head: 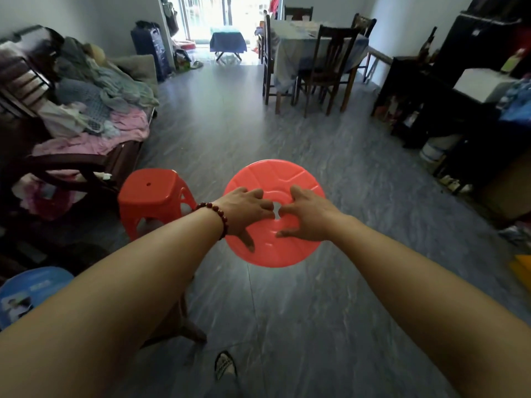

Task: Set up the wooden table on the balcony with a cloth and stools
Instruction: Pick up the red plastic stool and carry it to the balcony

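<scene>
A round red plastic stool [273,176] fills the middle of the view, seen from above, and its legs are hidden under the seat. My left hand [244,211] and my right hand [304,216] both lie on its seat, fingers curled into the central hole and thumbs spread toward the near rim. A square red stool [152,196] stands on the floor just to the left. Far ahead, by the bright balcony door, a small folding table [228,38] carries a blue cloth.
A sofa [71,116] piled with clothes lines the left side. A dining table with dark wooden chairs [316,53] stands at the back right, dark cabinets [459,96] along the right wall. A blue round stool [31,291] sits at lower left. Grey floor runs to the balcony.
</scene>
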The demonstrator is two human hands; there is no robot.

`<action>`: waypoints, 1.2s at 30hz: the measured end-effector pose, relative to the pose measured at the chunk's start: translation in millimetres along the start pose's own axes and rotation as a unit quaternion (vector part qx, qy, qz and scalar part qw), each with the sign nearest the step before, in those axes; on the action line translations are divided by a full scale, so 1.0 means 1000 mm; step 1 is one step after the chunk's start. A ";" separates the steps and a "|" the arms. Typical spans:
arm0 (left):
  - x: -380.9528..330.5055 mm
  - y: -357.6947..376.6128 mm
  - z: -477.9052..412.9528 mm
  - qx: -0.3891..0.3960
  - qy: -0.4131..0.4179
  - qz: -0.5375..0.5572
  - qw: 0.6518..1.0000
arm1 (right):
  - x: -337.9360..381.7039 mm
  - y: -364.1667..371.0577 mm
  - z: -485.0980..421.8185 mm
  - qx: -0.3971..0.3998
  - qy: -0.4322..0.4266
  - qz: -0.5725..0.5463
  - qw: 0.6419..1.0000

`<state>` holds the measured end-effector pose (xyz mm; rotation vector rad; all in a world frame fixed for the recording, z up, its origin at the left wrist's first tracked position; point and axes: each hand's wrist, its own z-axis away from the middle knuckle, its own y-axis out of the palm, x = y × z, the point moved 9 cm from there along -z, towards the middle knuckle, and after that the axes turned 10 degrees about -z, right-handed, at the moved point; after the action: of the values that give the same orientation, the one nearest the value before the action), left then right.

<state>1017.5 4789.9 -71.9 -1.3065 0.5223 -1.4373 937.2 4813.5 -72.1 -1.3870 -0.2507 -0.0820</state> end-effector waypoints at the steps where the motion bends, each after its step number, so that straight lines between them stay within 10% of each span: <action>1: 0.010 0.002 -0.008 -0.003 -0.001 0.000 1.000 | -0.004 -0.004 -0.011 -0.002 -0.001 0.001 1.000; 36: 0.467 0.050 -0.385 -0.038 -0.005 -0.033 0.999 | -0.280 -0.191 -0.504 -0.027 -0.009 0.010 1.000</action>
<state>774.4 4235.3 -31.3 -1.4017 0.5348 -1.4764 690.4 4259.9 -32.4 -1.4444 -0.2504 -0.0599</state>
